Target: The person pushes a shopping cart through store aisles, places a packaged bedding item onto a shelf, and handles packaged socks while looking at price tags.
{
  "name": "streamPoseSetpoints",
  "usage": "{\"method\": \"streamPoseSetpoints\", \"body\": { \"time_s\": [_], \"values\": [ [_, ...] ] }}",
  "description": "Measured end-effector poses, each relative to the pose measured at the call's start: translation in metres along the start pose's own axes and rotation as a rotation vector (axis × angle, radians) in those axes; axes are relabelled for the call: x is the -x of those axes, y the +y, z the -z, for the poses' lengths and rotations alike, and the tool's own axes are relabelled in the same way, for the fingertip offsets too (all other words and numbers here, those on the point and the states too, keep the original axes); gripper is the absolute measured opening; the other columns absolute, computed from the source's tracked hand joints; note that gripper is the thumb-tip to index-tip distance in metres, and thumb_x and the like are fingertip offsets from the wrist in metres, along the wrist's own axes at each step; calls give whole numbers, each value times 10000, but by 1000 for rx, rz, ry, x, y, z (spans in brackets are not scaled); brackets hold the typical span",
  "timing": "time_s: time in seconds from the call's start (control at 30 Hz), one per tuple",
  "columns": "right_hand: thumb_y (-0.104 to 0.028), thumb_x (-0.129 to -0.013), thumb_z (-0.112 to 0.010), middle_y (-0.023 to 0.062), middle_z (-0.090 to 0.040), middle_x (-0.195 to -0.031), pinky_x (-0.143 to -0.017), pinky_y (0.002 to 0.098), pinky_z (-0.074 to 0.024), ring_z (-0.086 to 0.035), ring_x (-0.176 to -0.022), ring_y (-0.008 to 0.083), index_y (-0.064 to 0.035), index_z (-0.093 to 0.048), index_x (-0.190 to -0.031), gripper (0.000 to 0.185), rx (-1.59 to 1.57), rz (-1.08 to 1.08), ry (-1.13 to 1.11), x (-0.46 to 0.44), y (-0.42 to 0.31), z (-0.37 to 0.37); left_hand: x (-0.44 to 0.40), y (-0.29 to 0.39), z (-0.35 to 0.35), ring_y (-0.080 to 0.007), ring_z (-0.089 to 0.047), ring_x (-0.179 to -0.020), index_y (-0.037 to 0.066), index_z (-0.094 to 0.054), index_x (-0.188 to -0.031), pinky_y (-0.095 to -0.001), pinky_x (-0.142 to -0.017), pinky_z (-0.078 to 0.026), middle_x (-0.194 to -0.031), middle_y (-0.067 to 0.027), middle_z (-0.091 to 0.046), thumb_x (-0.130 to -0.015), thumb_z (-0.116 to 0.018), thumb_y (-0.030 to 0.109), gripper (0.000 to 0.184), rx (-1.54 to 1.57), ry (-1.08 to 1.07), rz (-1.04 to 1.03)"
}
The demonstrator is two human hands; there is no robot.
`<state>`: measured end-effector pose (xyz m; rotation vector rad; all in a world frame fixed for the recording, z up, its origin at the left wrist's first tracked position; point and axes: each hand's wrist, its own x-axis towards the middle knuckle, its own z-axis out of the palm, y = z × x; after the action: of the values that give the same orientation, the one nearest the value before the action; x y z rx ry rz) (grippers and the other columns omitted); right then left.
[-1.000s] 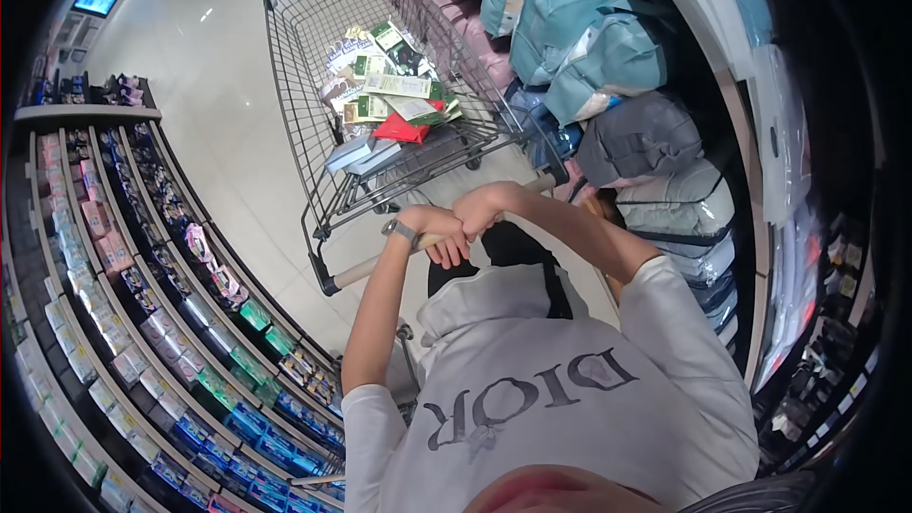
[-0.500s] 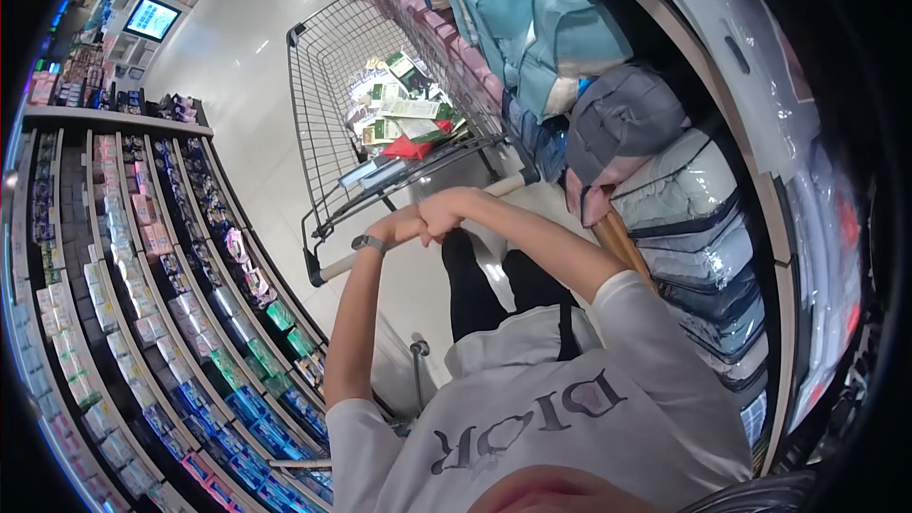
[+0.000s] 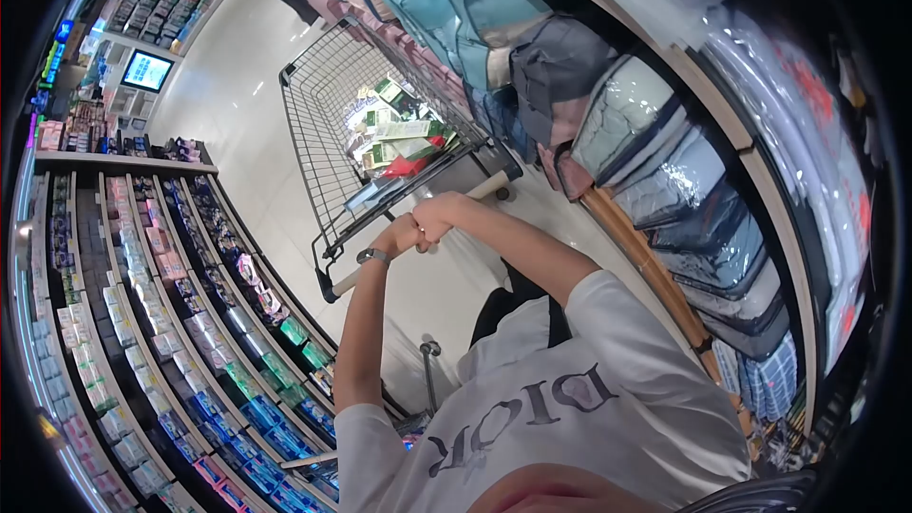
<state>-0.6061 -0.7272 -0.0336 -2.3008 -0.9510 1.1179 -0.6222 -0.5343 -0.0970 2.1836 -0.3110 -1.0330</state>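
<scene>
A wire shopping cart stands ahead of me, its pale push handle crossing at waist height. My left hand, with a grey watch at its wrist, is closed at the middle of the handle. Against it sits my right hand, also closed there; some fingers of both are hidden. Inside the cart lies a pile of green and white packages, with a red item near the handle side.
Shelves of small boxed goods curve along the left. Bagged bedding and teal fabric bags line the right, close beside the cart. A lit screen stands at the far left. Pale floor extends ahead.
The right-hand bedding and left shelves have shifted in view as I move along the aisle. The cart sits slightly lower and further left. Both hands stay at the handle.
</scene>
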Motion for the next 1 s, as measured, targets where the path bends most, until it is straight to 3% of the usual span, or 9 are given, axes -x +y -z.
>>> {"method": "streamPoseSetpoints", "body": {
  "time_s": [0.07,0.17,0.37,0.5,0.57,0.63,0.7,0.83,1.0],
  "values": [
    [-390,-784,-805,17,-782,-905,-746,381,-568,-728,-871,195,-155,-812,-898,262,18,-27,19,18,-5,-13,25,39,-15,-163,-626,-736,22,-748,-851,-314,-685,-496,-772,-67,-709,-671,-656,89,214,63,-21,5],
    [-386,-786,-804,11,-784,-912,-746,381,-569,-732,-881,190,-164,-812,-895,247,47,-39,60,36,-7,-35,26,29,-45,-200,-653,-653,20,-753,-793,-333,-624,-499,-682,-89,-702,-629,-640,114,220,16,33,-68],
    [-337,-790,-806,6,-779,-839,-731,369,-570,-737,-817,186,-161,-800,-921,219,68,-29,135,66,-3,-90,57,61,-98,-165,-622,-706,26,-729,-875,-293,-627,-477,-760,-47,-697,-641,-633,74,257,166,-13,-62],
    [-314,-790,-802,15,-773,-795,-733,370,-565,-735,-790,183,-163,-794,-925,203,50,14,91,94,-8,-115,66,64,-133,-164,-630,-743,30,-741,-918,-307,-664,-492,-832,-60,-717,-720,-681,118,225,191,-23,-75],
    [-310,-797,-794,17,-772,-791,-741,366,-562,-733,-783,175,-154,-794,-898,186,84,-8,73,101,-10,-127,72,62,-146,-162,-643,-757,26,-738,-950,-314,-687,-505,-858,-68,-721,-769,-701,151,223,12,60,-209],
    [-345,-766,-787,19,-777,-847,-752,403,-569,-730,-832,214,-136,-790,-924,262,27,73,92,94,2,-150,62,36,-165,-147,-655,-778,-3,-722,-998,-323,-682,-510,-844,-80,-721,-802,-706,167,260,183,50,-151],
    [-353,-767,-804,21,-776,-826,-743,399,-565,-730,-818,205,-137,-792,-897,253,41,103,85,89,9,-162,76,57,-177,-171,-648,-743,-22,-699,-938,-330,-652,-487,-840,-84,-721,-731,-744,145,270,78,132,-213],
    [-317,-766,-796,-47,-762,-746,-708,373,-550,-724,-803,133,-186,-792,-819,141,69,19,233,145,-2,-183,77,60,-204,-166,-632,-729,-23,-696,-924,-325,-643,-482,-826,-77,-708,-730,-725,123,245,35,146,-240],
    [-371,-711,-818,-64,-742,-686,-667,389,-543,-717,-762,137,-197,-792,-739,178,81,-37,245,172,8,-217,82,73,-248,-159,-613,-712,-25,-692,-906,-319,-632,-475,-809,-67,-693,-728,-701,95,215,-23,148,-250]
  ]
}}
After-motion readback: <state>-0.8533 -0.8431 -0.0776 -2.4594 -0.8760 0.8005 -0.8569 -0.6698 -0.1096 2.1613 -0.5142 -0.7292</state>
